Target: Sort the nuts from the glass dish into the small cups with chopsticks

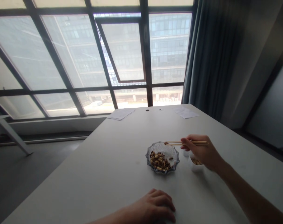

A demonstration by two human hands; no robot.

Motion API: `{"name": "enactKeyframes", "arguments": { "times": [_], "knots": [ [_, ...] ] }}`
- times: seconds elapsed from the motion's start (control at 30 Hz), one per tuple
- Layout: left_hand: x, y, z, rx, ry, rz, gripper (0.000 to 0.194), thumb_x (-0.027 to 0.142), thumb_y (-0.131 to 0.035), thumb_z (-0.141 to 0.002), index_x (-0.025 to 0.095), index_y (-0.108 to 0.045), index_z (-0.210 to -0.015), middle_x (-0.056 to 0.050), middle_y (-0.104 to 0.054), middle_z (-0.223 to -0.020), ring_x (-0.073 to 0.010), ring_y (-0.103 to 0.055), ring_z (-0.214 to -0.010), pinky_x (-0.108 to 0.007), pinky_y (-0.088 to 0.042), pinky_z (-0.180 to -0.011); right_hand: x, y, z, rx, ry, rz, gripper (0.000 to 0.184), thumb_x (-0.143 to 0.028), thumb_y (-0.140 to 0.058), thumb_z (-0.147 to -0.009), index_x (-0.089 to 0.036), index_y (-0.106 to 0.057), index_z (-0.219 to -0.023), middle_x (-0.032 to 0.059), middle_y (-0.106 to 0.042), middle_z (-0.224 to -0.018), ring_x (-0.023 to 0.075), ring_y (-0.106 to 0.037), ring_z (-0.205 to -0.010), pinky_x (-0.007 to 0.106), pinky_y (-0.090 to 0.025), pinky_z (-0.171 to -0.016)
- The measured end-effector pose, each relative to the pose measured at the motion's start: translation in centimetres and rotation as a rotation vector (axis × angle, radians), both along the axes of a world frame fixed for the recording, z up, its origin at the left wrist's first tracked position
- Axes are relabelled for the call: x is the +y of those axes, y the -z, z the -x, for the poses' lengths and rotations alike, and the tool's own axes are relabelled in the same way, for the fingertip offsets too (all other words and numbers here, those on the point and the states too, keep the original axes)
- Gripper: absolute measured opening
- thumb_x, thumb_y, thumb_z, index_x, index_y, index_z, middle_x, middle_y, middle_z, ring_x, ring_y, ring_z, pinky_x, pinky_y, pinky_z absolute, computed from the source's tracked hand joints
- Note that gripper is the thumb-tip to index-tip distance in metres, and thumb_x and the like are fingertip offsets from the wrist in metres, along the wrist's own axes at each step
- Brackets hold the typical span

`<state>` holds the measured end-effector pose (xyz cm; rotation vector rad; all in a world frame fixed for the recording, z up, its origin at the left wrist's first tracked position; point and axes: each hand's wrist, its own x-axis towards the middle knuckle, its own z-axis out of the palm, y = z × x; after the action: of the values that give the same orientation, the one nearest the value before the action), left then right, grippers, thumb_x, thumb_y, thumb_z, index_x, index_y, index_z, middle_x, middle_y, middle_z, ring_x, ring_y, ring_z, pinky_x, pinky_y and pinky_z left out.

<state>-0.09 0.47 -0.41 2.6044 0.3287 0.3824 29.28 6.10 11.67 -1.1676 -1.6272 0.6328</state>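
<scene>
Through the head camera I see my right hand (200,152) closed around a pair of slim wooden chopsticks (185,143). They are held almost level, with their tips over the far rim of a scalloped, blue-tinted glass dish (169,150). At this size, I cannot tell whether the tips are pinching anything.

Inside the dish, toward its near side, lies a heap of tan-and-brown nuts in their shells (159,161), with a single nut (171,158) just apart from the heap. Just right of the dish, partly beneath my right hand, sits a small white cup (193,166) holding a few similar nuts.

My left hand (154,207) rests palm down in front of the dish on a long white table (90,174), its fingers lightly curled and holding nothing.

Well beyond the dish, two white paper sheets (121,114) (186,113) lie near the table's far end. Past them stand a large dark-framed window (62,62) and a grey-green curtain (211,53).
</scene>
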Motion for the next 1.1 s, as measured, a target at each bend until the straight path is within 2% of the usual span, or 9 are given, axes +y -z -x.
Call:
{"name": "enactKeyframes", "arguments": {
  "times": [0.1, 0.2, 0.3, 0.43, 0.57, 0.67, 0.9, 1.0, 1.1],
  "knots": [
    [0.2, 0.1, 0.1, 0.005, 0.006, 0.009, 0.020, 0.031, -0.060, -0.108, 0.028, -0.066, -0.127, -0.008, -0.072, -0.133, -0.0253, -0.062, -0.134, -0.041, -0.046, -0.116, -1.1, -2.4, -2.4, -0.013, 0.081, 0.009, 0.049, -0.065, -0.073, -0.094, -0.020, -0.078, -0.076, 0.0103, -0.081, -0.073, 0.0282, -0.082, -0.070, 0.030, -0.065, -0.059],
    [0.3, 0.1, 0.1, 0.024, 0.018, 0.034, 0.024, 0.026, -0.064, -0.103, 0.028, -0.067, -0.127, -0.008, -0.072, -0.135, -0.0265, -0.062, -0.134, -0.042, -0.046, -0.116, -1.9, -4.0, -5.0, -0.033, 0.186, 0.037, 0.047, -0.066, -0.081, -0.086, -0.020, -0.080, -0.076, 0.0106, -0.081, -0.075, 0.0301, -0.082, -0.069, 0.031, -0.067, -0.057],
    [0.3, 0.0, 0.2, 0.030, 0.021, 0.046, 0.028, 0.023, -0.067, -0.099, 0.028, -0.067, -0.126, -0.008, -0.071, -0.136, -0.0267, -0.061, -0.135, -0.042, -0.045, -0.117, -2.2, -4.6, -7.3, -0.032, 0.225, 0.088, 0.048, -0.067, -0.086, -0.079, -0.020, -0.081, -0.074, 0.0122, -0.081, -0.073, 0.0308, -0.082, -0.066, 0.032, -0.069, -0.056],
    [0.1, -0.3, 0.2, 0.016, 0.007, 0.025, 0.025, 0.024, -0.066, -0.101, 0.028, -0.066, -0.125, -0.007, -0.071, -0.134, -0.0259, -0.062, -0.134, -0.039, -0.045, -0.117, -2.1, -4.3, -8.7, -0.087, 0.162, 0.159, 0.047, -0.065, -0.085, -0.080, -0.018, -0.081, -0.073, 0.0133, -0.080, -0.069, 0.0305, -0.081, -0.062, 0.031, -0.067, -0.050],
    [-0.1, -0.6, 0.0, 0.017, -0.014, 0.001, 0.019, 0.030, -0.060, -0.107, 0.028, -0.066, -0.125, -0.007, -0.072, -0.131, -0.0252, -0.062, -0.133, -0.039, -0.045, -0.117, -1.5, -3.5, -8.2, -0.127, 0.131, 0.208, 0.042, -0.060, -0.081, -0.085, -0.019, -0.082, -0.076, 0.0108, -0.080, -0.069, 0.0282, -0.080, -0.060, 0.029, -0.065, -0.050],
    [-0.2, -0.6, 0.0, 0.009, -0.013, 0.005, 0.018, 0.032, -0.058, -0.108, 0.028, -0.066, -0.124, -0.007, -0.073, -0.130, -0.0248, -0.063, -0.132, -0.039, -0.046, -0.116, -1.2, -3.1, -7.8, -0.137, 0.110, 0.200, 0.040, -0.059, -0.083, -0.083, -0.021, -0.079, -0.069, 0.0091, -0.078, -0.064, 0.0279, -0.078, -0.056, 0.028, -0.063, -0.047],
    [0.0, -0.3, 0.2, 0.020, 0.000, 0.034, 0.028, 0.022, -0.067, -0.099, 0.028, -0.066, -0.126, -0.007, -0.071, -0.135, -0.0266, -0.061, -0.135, -0.041, -0.046, -0.118, -1.3, -3.5, -7.3, -0.148, 0.173, 0.194, 0.042, -0.061, -0.081, -0.084, -0.021, -0.079, -0.072, 0.0086, -0.078, -0.067, 0.0280, -0.079, -0.060, 0.029, -0.062, -0.049],
    [0.1, -0.2, 0.2, 0.027, 0.008, 0.027, 0.031, 0.019, -0.067, -0.097, 0.027, -0.067, -0.126, -0.008, -0.071, -0.135, -0.0270, -0.061, -0.135, -0.042, -0.045, -0.119, -1.3, -3.4, -5.6, -0.087, 0.167, 0.114, 0.044, -0.062, -0.078, -0.088, -0.021, -0.076, -0.072, 0.0079, -0.078, -0.069, 0.0270, -0.080, -0.064, 0.029, -0.063, -0.054],
    [0.1, -0.3, 0.1, 0.021, 0.009, 0.001, 0.032, 0.017, -0.068, -0.095, 0.027, -0.066, -0.126, -0.007, -0.071, -0.135, -0.0259, -0.062, -0.134, -0.041, -0.044, -0.120, -0.9, -2.2, -2.8, 0.001, 0.036, 0.067, 0.045, -0.063, -0.074, -0.092, -0.020, -0.077, -0.079, 0.0083, -0.080, -0.074, 0.0268, -0.081, -0.070, 0.029, -0.064, -0.060]
  ]
}}
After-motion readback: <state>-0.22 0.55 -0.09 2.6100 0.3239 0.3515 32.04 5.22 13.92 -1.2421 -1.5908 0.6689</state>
